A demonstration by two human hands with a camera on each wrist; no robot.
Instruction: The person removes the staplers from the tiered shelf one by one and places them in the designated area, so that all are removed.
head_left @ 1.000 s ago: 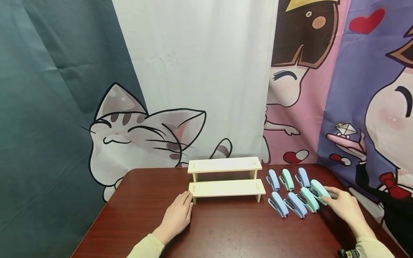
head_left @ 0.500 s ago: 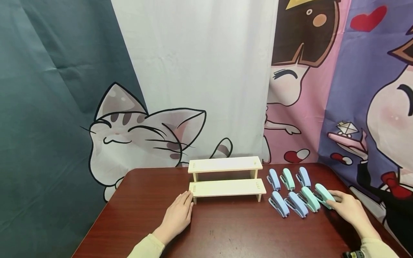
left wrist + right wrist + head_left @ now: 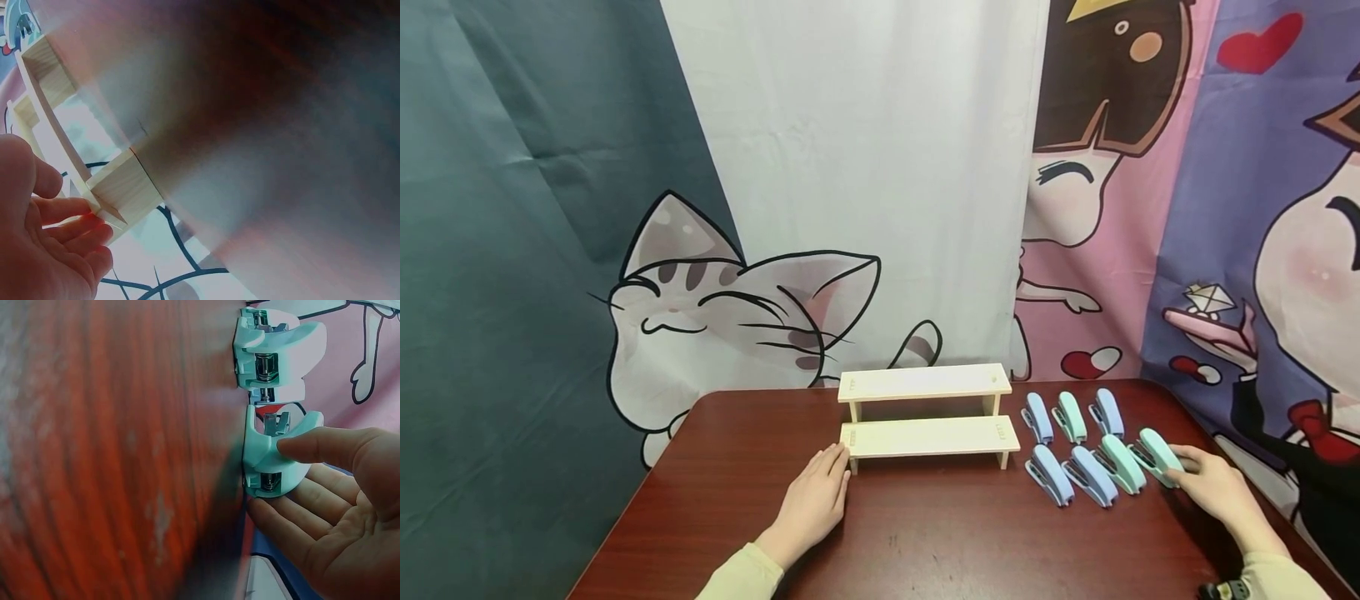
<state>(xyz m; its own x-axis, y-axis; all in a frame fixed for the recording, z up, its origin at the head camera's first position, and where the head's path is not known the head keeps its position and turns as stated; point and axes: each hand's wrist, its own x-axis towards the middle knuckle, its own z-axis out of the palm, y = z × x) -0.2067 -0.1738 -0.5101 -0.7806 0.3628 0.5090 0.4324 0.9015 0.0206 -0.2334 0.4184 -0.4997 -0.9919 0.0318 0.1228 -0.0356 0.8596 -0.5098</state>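
My right hand (image 3: pixel 1216 485) pinches a mint-green stapler (image 3: pixel 1156 457) at the right end of the front row. In the right wrist view the thumb lies on the stapler's (image 3: pixel 269 453) top side, with the other fingers at its far side, and it stands on the table. Another mint stapler (image 3: pixel 1121 463) is just left of it. My left hand (image 3: pixel 811 502) has extended fingers resting against the left end of a pale wooden two-tier shelf (image 3: pixel 928 437). Seen from the left wrist, the fingertips touch the shelf's end edge (image 3: pixel 111 215).
Two blue staplers (image 3: pixel 1070 475) continue the front row leftward. Behind them stand a blue, a mint (image 3: pixel 1070 417) and another blue stapler, right of the shelf. The dark red table (image 3: pixel 925 542) ends at a printed cartoon curtain (image 3: pixel 880 167).
My right hand has shifted slightly right and toward me with the mint stapler, which now stands farther from its mint neighbour. The left hand and the shelf stay in place.
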